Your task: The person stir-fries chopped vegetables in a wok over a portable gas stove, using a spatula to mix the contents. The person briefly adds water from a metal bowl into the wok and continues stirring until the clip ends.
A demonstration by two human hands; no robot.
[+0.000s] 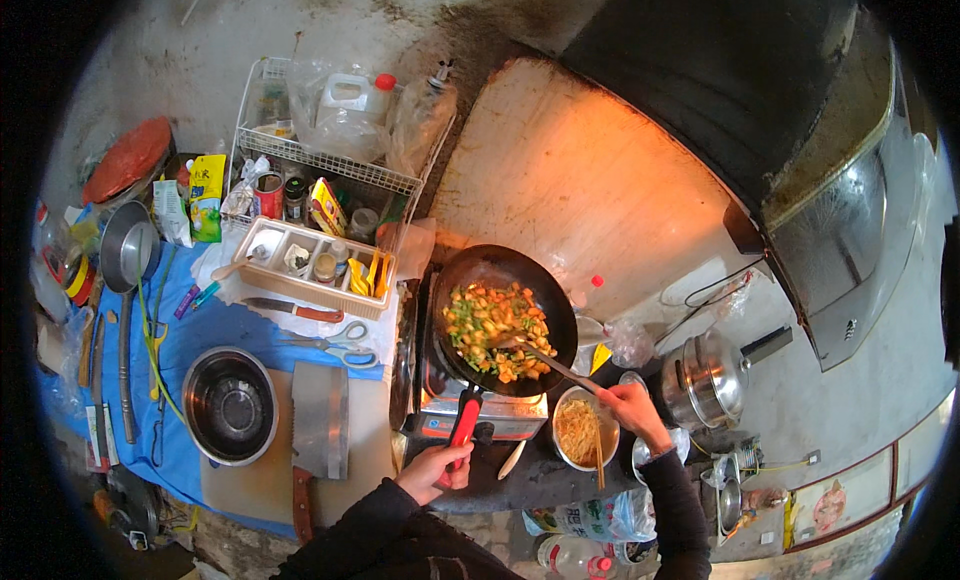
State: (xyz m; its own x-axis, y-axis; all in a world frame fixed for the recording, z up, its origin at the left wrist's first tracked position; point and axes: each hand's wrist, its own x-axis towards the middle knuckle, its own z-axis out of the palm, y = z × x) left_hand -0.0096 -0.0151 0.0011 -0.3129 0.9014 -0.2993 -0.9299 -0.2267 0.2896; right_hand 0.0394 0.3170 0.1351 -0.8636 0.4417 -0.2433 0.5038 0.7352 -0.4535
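My left hand (436, 471) grips the red and black handle (466, 422) of a dark wok (551, 295), which sits over a portable gas stove (480, 409). In the wok lies a mix of diced orange, pale and green food (491, 325). My right hand (634, 407) holds the shaft of a spatula (559, 366), its head down among the food. Just below that hand stands a bowl of shredded food (577, 434), with chopsticks (599, 452) leaning in it.
Left of the stove, a cleaver (321, 419) lies on a cutting board (255, 490) beside an empty metal bowl (229, 406). Behind them are scissors (334, 342), a knife (300, 309) and a seasoning box (315, 269). A lidded steel pot (705, 377) stands right; a range hood (832, 182) overhangs.
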